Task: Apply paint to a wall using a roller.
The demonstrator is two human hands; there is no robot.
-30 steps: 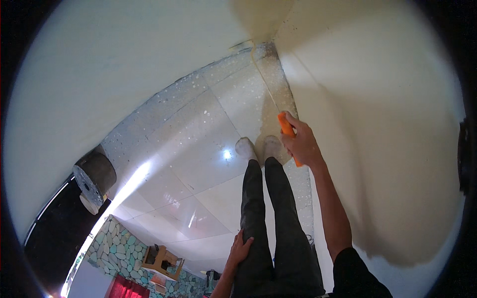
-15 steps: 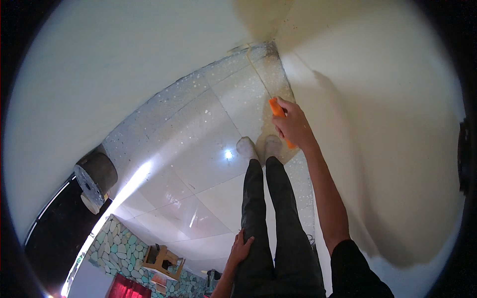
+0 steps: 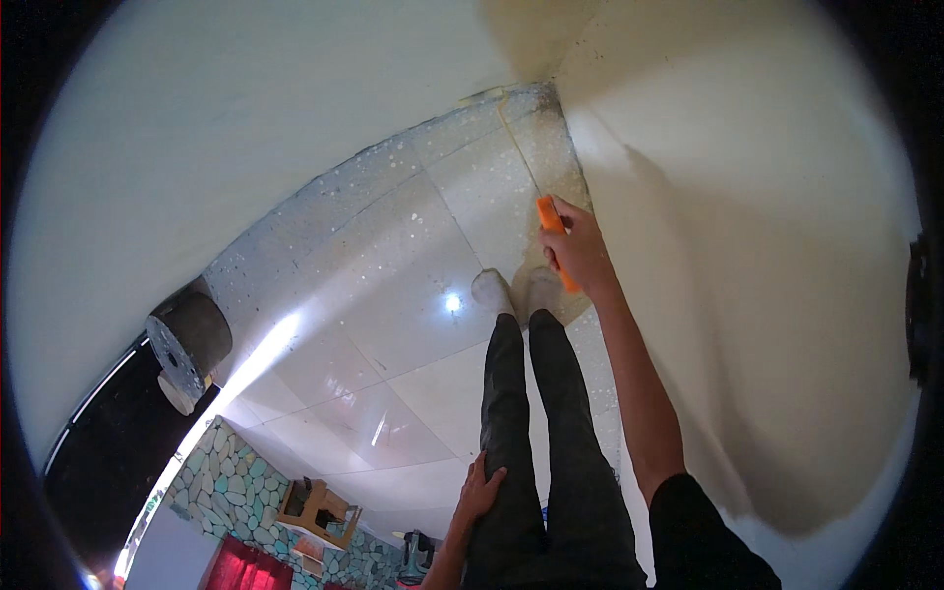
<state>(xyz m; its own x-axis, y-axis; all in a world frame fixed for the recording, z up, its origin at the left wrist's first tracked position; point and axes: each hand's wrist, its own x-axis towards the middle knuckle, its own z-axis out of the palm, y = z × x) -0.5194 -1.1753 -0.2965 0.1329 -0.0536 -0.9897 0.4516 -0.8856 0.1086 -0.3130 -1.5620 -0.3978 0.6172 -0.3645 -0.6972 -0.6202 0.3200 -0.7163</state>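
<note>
The right hand [image 3: 578,248] grasps an orange handle [image 3: 549,213], partly hiding it; the thin rod [image 3: 521,149] runs toward the wall [image 3: 324,108] (its end blurs there), the left hand [image 3: 478,492] loosely spread on dark trousers [image 3: 506,413]

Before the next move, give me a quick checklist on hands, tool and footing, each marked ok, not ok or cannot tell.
1. Right hand closed around the orange handle: ok.
2. Left hand clear of the tool, on the left thigh: ok.
3. Thin rod unobstructed beyond the handle: ok.
4. Rod's far end pressed against the wall: cannot tell; too small at the wall's foot.
5. Floor free of spots: not ok; pale specks dot the tiles.
6. Grey cylinder clear of the feet: ok, off to the left.
</note>
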